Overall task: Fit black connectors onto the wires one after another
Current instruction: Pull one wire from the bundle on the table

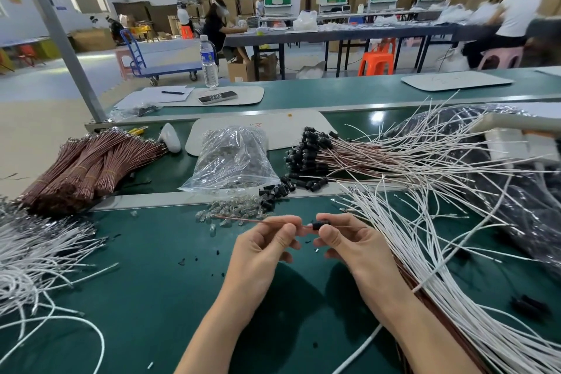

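Over the green bench, my left hand [267, 240] pinches a thin brown wire [239, 219] between thumb and fingertips. My right hand [349, 240] grips a small black connector [321, 225] that sits on the same wire, just right of my left fingertips. The wire's left end points toward a scatter of small clear parts [224, 212]. Loose black connectors [274, 193] lie a short way beyond my hands. A pile of wires with connectors on them [312, 146] lies further back.
Bundles of brown wires [88, 167] lie at the left. White wires [440, 222] fan across the right and others [36, 255] on the left. A clear plastic bag [233, 158] stands behind the hands. People sit at tables far behind.
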Motion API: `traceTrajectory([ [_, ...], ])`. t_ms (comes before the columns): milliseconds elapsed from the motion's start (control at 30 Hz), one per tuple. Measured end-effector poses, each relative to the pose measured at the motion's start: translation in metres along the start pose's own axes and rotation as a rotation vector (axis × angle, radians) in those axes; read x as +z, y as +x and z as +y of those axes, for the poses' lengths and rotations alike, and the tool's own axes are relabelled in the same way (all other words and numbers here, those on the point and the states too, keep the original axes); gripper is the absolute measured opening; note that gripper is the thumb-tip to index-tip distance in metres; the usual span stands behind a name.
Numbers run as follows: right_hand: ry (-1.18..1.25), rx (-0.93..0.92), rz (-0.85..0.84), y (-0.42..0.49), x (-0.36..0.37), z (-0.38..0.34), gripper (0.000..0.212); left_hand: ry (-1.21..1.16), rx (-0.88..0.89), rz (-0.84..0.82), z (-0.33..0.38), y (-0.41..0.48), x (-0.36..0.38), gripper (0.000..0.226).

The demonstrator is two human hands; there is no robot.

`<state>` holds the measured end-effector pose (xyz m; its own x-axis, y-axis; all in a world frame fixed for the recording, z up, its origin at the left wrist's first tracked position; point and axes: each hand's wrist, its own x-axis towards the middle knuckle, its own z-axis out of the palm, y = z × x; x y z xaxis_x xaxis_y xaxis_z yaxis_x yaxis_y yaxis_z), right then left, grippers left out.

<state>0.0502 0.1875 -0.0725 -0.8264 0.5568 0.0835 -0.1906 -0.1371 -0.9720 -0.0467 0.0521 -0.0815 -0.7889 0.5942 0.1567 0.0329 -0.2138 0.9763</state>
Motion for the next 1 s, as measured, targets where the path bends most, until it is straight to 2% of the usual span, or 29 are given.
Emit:
traceTrajectory([
  [133,0.09,-0.015,0.041,0.0,-0.001,-0.001,0.035,-0.124,-0.059,-0.049,-0.001,-0.008,0.018,0.035],
  [200,0.134,-0.005,0.102,0.002,-0.005,-0.001,0.036,-0.241,-0.101,0.054,0.002,-0.005,0.017,0.039],
  [267,0.179,0.007,0.139,0.004,-0.008,-0.001,0.036,-0.354,-0.144,0.182,0.004,0.001,0.011,0.032],
  [367,0.175,0.009,0.12,0.004,-0.008,-0.002,0.038,-0.404,-0.152,0.216,0.003,0.002,0.006,0.025],
  [500,0.079,0.013,0.022,-0.001,-0.002,0.001,0.038,-0.25,-0.119,0.047,-0.003,-0.004,0.016,0.016],
  [600,0.112,-0.018,0.047,0.0,-0.002,-0.002,0.03,-0.193,-0.127,0.001,-0.003,-0.008,0.022,0.031],
  [700,0.273,-0.076,0.225,0.006,-0.018,-0.01,0.017,-0.125,-0.14,0.045,-0.002,-0.008,0.022,0.036],
  [800,0.337,-0.162,0.45,0.011,-0.041,-0.021,0.014,0.042,-0.131,-0.009,-0.001,-0.009,0.03,0.017],
  [867,0.313,-0.218,0.601,0.012,-0.055,-0.024,0.011,0.239,-0.11,-0.091,-0.001,-0.006,0.044,0.013],
  [1000,0.284,-0.272,0.787,0.014,-0.068,-0.024,0.007,0.711,-0.018,-0.272,0.002,0.008,0.086,0.028],
])
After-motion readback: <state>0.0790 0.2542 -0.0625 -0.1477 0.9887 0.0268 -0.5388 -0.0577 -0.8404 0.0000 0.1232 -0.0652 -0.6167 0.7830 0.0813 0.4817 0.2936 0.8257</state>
